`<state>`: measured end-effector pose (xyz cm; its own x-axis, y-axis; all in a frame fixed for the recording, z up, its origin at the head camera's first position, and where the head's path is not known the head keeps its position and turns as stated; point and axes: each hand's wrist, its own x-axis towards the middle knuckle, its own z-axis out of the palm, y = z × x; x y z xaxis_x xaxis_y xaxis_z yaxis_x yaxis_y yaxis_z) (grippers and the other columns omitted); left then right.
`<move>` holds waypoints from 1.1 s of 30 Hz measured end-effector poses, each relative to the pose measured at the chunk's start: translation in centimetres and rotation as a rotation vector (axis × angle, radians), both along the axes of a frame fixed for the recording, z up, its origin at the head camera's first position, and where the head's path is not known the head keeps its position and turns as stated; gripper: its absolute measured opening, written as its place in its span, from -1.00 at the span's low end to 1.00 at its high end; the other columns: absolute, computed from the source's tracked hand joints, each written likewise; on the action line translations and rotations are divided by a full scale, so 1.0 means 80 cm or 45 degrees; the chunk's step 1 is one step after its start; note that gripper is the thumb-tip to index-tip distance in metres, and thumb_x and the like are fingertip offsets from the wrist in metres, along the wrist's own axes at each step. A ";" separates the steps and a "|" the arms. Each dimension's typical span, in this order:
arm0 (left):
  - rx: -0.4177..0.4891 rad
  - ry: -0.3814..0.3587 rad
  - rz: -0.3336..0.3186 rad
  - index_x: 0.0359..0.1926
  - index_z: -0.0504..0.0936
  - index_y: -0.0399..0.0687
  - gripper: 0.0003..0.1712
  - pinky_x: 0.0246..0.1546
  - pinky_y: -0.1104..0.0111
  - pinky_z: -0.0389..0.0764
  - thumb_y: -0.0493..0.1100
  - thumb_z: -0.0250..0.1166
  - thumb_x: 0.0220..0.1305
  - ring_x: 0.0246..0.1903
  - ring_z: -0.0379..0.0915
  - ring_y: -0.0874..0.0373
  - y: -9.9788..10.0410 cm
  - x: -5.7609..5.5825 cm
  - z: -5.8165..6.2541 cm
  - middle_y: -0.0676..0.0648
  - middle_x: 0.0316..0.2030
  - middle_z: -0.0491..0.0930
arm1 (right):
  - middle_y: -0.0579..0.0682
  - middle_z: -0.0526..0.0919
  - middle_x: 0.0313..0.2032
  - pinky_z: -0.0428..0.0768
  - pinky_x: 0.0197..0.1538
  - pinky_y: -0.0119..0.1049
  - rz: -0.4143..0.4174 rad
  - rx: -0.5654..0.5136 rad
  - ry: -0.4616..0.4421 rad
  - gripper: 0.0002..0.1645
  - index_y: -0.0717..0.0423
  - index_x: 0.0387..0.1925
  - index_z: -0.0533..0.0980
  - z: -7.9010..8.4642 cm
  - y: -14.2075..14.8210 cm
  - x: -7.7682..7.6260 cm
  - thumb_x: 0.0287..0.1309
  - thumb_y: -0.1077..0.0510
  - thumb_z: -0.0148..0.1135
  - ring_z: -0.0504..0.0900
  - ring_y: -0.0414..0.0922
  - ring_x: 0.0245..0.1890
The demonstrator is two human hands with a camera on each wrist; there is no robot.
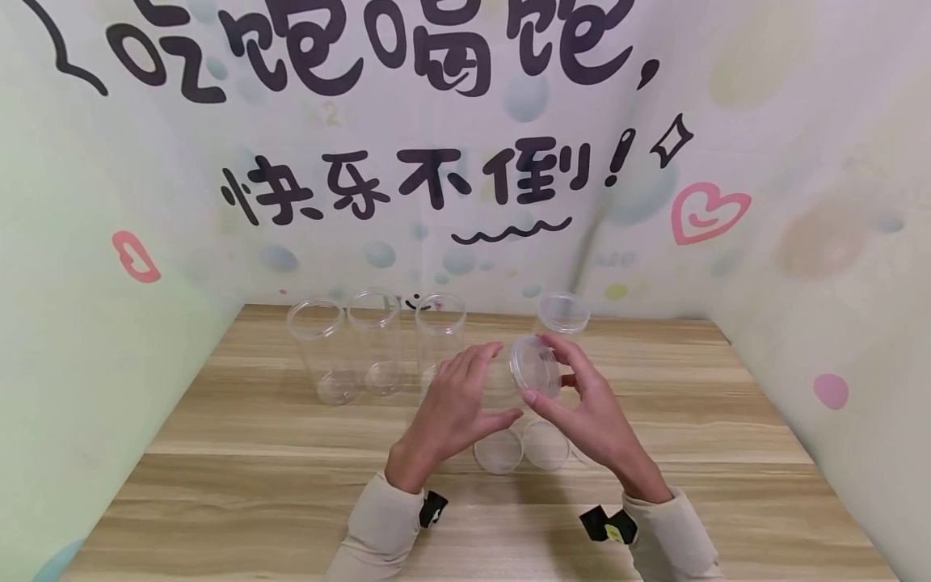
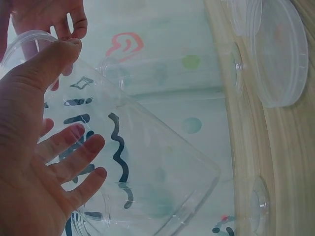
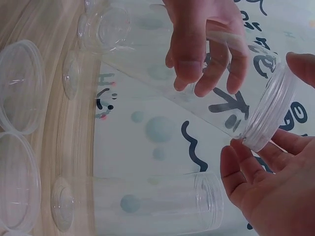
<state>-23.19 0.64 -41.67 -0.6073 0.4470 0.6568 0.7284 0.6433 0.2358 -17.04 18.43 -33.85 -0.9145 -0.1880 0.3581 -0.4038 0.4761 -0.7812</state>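
Across the back wall [image 1: 465, 120] I read, in black Chinese characters [image 1: 434, 178], "吃饱喝饱," and, on the line below, "快乐不倒!"

Bare tabletop [image 1: 749, 428] right of right hand [image 1: 592, 408]: free passage out to side wall [image 1: 836, 356]. Front left likewise open. Back left obstructed: three upright jars [image 1: 377, 343], left two too close for a hand between. Capped jar [image 1: 562, 314] stands behind right hand. Held jar [image 1: 516, 378] fills space between hands; flat lids [image 1: 499, 451] lie below, low obstacles.
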 end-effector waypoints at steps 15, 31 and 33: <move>-0.061 0.076 0.069 0.21 0.22 -0.13 0.00 -0.03 0.16 0.39 0.25 0.38 -0.21 0.03 0.33 0.08 0.002 0.003 0.002 -0.05 0.04 0.38 | 0.09 0.34 0.06 0.44 -0.21 -0.18 -0.130 0.084 -0.128 -0.18 0.11 0.26 0.10 -0.038 0.017 -0.022 0.06 -0.11 0.19 0.42 0.03 -0.05; -0.082 0.072 0.051 0.23 0.19 -0.12 0.00 0.00 0.13 0.37 0.26 0.36 -0.17 0.05 0.32 0.06 0.002 0.003 0.001 -0.07 0.05 0.38 | -0.07 0.34 -0.06 0.46 -0.34 -0.28 -0.160 0.167 -0.074 -0.21 -0.02 0.15 0.27 -0.035 0.014 -0.021 -0.09 -0.21 0.28 0.38 -0.15 -0.17; -0.071 0.053 0.038 0.23 0.19 -0.11 0.00 0.01 0.13 0.36 0.26 0.35 -0.16 0.06 0.32 0.06 0.001 0.003 0.001 -0.06 0.06 0.37 | -0.08 0.33 -0.04 0.45 -0.34 -0.30 -0.146 0.170 -0.079 -0.20 -0.04 0.18 0.26 -0.034 0.014 -0.021 -0.09 -0.21 0.28 0.37 -0.16 -0.16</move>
